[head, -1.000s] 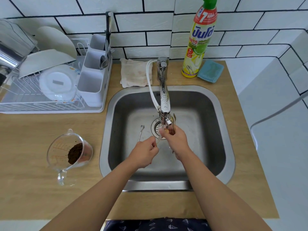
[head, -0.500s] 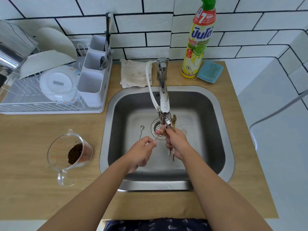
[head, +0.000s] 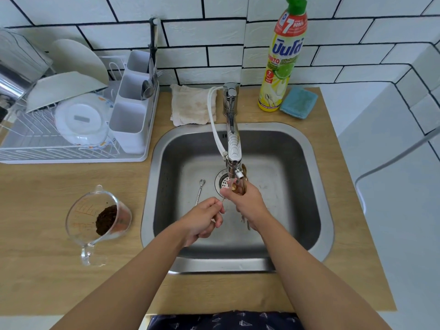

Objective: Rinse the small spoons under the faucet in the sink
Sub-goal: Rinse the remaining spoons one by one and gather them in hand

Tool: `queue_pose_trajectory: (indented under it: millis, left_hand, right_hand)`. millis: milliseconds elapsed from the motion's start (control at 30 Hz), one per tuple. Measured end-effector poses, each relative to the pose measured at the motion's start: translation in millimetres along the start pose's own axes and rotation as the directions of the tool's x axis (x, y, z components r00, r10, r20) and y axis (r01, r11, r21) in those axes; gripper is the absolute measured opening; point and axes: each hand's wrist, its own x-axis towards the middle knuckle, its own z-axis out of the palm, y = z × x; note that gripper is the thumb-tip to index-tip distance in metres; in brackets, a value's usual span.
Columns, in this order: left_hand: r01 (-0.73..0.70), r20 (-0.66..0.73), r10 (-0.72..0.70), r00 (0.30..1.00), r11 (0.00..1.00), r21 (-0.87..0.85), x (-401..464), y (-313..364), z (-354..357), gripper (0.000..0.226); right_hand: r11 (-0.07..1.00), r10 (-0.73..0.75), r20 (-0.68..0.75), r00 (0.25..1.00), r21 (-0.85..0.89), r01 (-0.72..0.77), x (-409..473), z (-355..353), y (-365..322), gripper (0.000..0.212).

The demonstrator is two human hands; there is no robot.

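My right hand [head: 247, 201] is shut on a bundle of small gold-coloured spoons [head: 240, 186], held upright right under the spout of the chrome faucet [head: 232, 139]. Their lower ends stick out below my palm. My left hand [head: 202, 220] pinches the thin handle of one small spoon whose tip reaches toward my right hand. Another small silver spoon [head: 199, 191] lies on the floor of the steel sink [head: 316, 177], left of the drain [head: 222, 182].
A white dish rack [head: 71, 129] with plates and a cutlery holder stands at the left. A glass measuring jug [head: 97, 220] with brown grounds sits on the wooden counter. Behind the sink are a stained cloth [head: 192, 106], a dish-soap bottle [head: 283, 58] and a blue sponge [head: 298, 102].
My right hand has shifted the spoon bundle slightly under the spout. My left hand has stayed close beside it, still pinching a thin spoon handle.
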Motion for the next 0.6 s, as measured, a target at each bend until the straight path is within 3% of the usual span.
queue_pose_trajectory:
  millis: [67, 167, 300, 367, 467, 533, 600]
  left_hand:
    - [-0.005, 0.007, 0.005, 1.000, 0.999, -0.033, -1, -1, 3, 0.028]
    - [-0.007, 0.016, 0.008, 1.000, 0.997, -0.071, -2, 1, 2, 0.027]
    - [0.032, 0.056, -0.022, 0.998, 0.981, -0.190, -4, 5, -3, 0.027]
    - [0.076, 0.117, -0.036, 0.992, 0.930, -0.361, -7, 6, -6, 0.024]
    - [0.176, 0.228, -0.047, 0.972, 0.791, -0.586, -13, 4, -12, 0.018]
    - [0.224, 0.281, -0.044, 0.959, 0.727, -0.649, -15, 4, -14, 0.015]
    - [0.229, 0.279, -0.054, 0.959, 0.728, -0.646, -16, 4, -14, 0.015]
  right_hand:
    - [1.000, -0.003, -0.035, 0.999, 0.002, 0.003, 3, -2, -2, 0.009]
    - [0.993, 0.062, -0.035, 0.997, 0.107, -0.058, 6, -4, -5, 0.020]
    - [1.000, -0.012, 0.088, 0.996, 0.002, 0.012, 5, -2, -4, 0.024]
    - [0.999, 0.010, 0.106, 0.994, 0.040, -0.014, 6, -4, -6, 0.024]
    - [0.965, 0.078, 0.144, 0.987, 0.238, -0.111, 8, -7, -8, 0.030]
    - [0.957, 0.053, 0.171, 0.984, 0.272, -0.099, 7, -8, -6, 0.026]
    - [0.964, 0.010, 0.167, 0.986, 0.262, -0.054, 3, -6, -4, 0.013]
